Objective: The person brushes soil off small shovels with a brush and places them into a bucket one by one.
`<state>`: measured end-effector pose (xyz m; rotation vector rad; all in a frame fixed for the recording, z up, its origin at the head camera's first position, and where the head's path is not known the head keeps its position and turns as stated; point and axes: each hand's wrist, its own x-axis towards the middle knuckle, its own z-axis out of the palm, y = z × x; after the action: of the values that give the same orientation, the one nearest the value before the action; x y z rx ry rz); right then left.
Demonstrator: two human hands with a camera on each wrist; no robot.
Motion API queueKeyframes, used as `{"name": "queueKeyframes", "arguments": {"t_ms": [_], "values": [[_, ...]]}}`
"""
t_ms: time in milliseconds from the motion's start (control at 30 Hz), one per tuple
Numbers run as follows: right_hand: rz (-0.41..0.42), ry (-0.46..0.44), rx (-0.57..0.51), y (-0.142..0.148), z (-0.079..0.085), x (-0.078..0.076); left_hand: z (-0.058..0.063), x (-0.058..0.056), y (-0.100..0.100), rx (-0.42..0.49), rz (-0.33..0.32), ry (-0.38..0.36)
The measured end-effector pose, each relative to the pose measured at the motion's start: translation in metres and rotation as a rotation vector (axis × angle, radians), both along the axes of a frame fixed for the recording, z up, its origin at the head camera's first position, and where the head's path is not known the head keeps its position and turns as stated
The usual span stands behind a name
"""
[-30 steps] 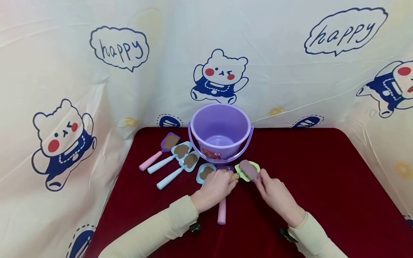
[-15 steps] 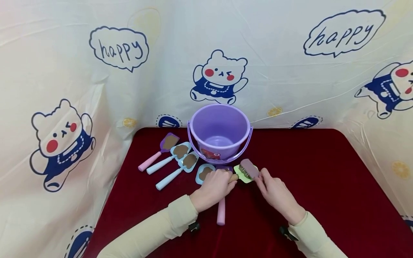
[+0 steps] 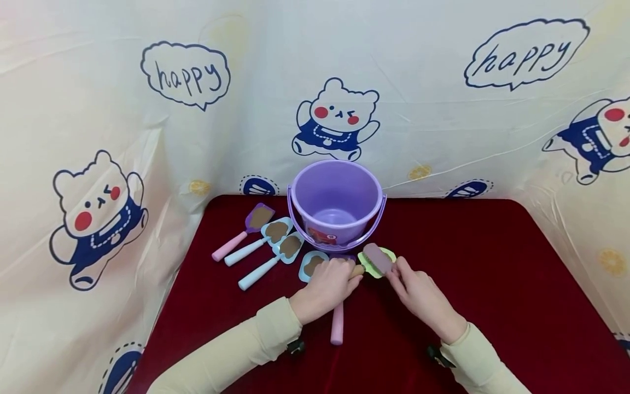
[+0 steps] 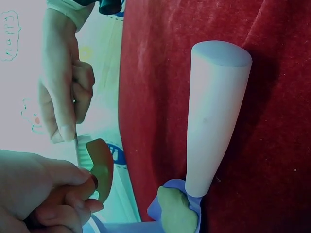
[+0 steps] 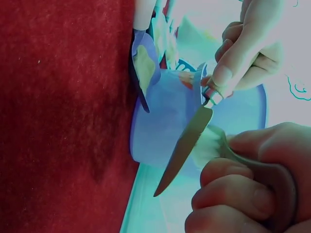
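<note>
My left hand (image 3: 325, 290) grips the tan handle of a small shovel (image 3: 390, 255) with a light green blade, raised in front of the bucket. My right hand (image 3: 425, 298) holds a mauve brush (image 3: 378, 258) by its curved handle (image 5: 286, 184). The bristles lie against the blade's face; in the right wrist view the blade (image 5: 184, 145) is edge-on beside them. Below my left hand lies a purple shovel with a pink handle (image 3: 337, 325), its blade partly hidden. A light blue shovel (image 3: 313, 265) with a brown patch lies beside it, handle hidden by the hand.
A purple bucket (image 3: 337, 191) with its handle folded down stands at the back. To its left lie a purple shovel (image 3: 259, 217) and two light blue shovels (image 3: 266, 272), with brown patches on their blades. Dark red cloth (image 3: 472, 246) covers the table; printed fabric (image 3: 418, 120) hangs behind.
The brush rocks slightly on the green blade: its bristles showed more half a second ago, and its back faces up more now. Both hands stay nearly in place.
</note>
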<state>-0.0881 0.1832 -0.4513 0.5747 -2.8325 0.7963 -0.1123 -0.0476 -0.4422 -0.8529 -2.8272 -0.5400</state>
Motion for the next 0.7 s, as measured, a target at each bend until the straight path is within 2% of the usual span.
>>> {"name": "queueKeyframes", "arguments": {"t_ms": [200, 433, 500, 700], "values": [[-0.046, -0.032, -0.017, 0.0016, 0.0007, 0.0014, -0.0009, 0.0009, -0.001, 0.009, -0.017, -0.016], [0.052, -0.007, -0.019, -0.0012, -0.0023, -0.0012, 0.0011, -0.0006, -0.0008, -0.011, 0.018, 0.005], [0.057, -0.002, -0.017, -0.0004, -0.0033, -0.0022, 0.0021, -0.002, -0.0013, -0.013, 0.022, 0.0], [-0.015, 0.019, -0.018, 0.0051, -0.0057, -0.0023, 0.0014, -0.0025, -0.0045, 0.008, -0.017, -0.026]]}}
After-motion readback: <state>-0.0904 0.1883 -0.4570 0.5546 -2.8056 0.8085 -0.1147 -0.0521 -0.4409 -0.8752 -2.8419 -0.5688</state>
